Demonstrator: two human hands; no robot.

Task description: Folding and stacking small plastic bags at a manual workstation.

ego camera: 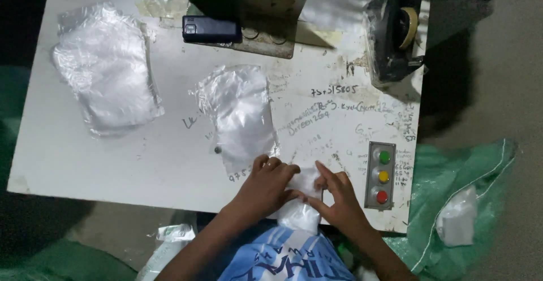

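- Two hands at the near edge of the white table [85,162], both on one small white packet [302,202].
- Left hand [266,187] curled over the packet's top, fingers bent and closed down on it, most likely to keep it from sliding.
- Right hand [339,202] on the other side, fingers nearly straight and close together, tips pinching the packet's edge; looks like a fold or a seal being pressed flat.
- Packet half on the table edge and half off it, just above the blue and white shirt [288,258], close to the body where both hands reach with ease.
- Clear plastic bag [240,114] flat on the table just past the hands, near enough to grab.
- Bigger pile of clear bags [107,69] far off at the left corner, out of the way.
- Black tape holder [396,29] at the far right corner, well apart from the hands.
- Grey box with three round buttons [383,174], green, yellow and red, just beside the right hand.
- Dark flat phone-like thing [211,29] at the far side.
- Green sack [452,202] on the floor by the table, with one more white packet [457,223] on it.
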